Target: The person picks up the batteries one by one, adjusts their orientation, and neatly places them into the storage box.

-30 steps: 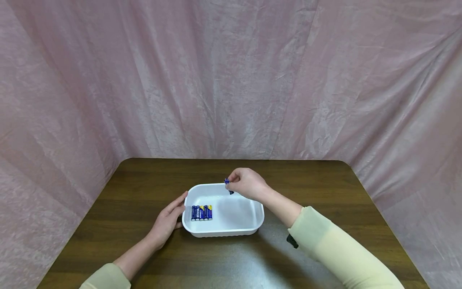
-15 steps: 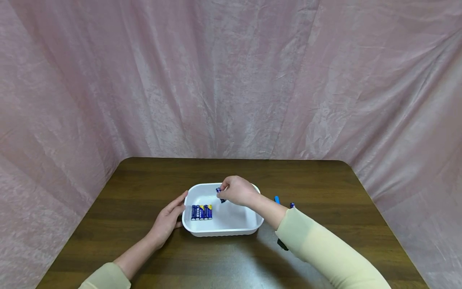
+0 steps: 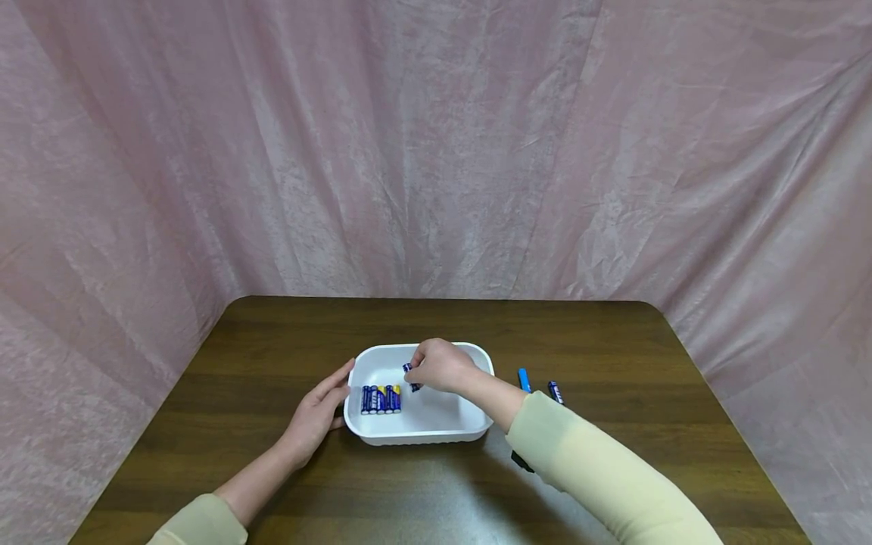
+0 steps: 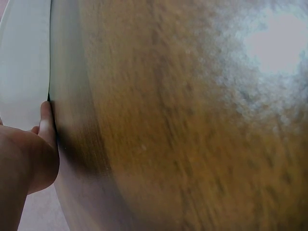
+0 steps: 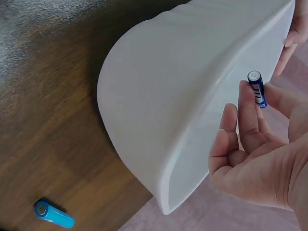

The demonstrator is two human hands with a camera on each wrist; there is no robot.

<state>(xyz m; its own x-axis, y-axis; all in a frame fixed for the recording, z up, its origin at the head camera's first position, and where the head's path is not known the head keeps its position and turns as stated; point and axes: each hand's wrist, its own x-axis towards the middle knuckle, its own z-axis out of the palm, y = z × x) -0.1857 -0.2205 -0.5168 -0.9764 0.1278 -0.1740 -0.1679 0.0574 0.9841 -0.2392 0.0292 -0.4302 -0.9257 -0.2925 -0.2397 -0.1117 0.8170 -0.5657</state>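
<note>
My right hand is over the white tray, pinching a dark blue battery between thumb and fingertips. In the right wrist view this battery stands out against the tray's inner wall, while the other fingers curl loosely. Inside the tray, on its left side, several blue and yellow batteries lie side by side in a row. My left hand rests against the tray's left end with its fingers stretched along the outside. In the left wrist view, one finger reaches along the tray's lower side.
Right of the tray, a light blue battery and a dark blue battery lie on the wooden table, near my right sleeve. A pink curtain hangs behind the table.
My right hand has moved left and down into the tray with the battery, toward the row. The two batteries on the table have come into sight from behind the arm. The left hand stays put.
</note>
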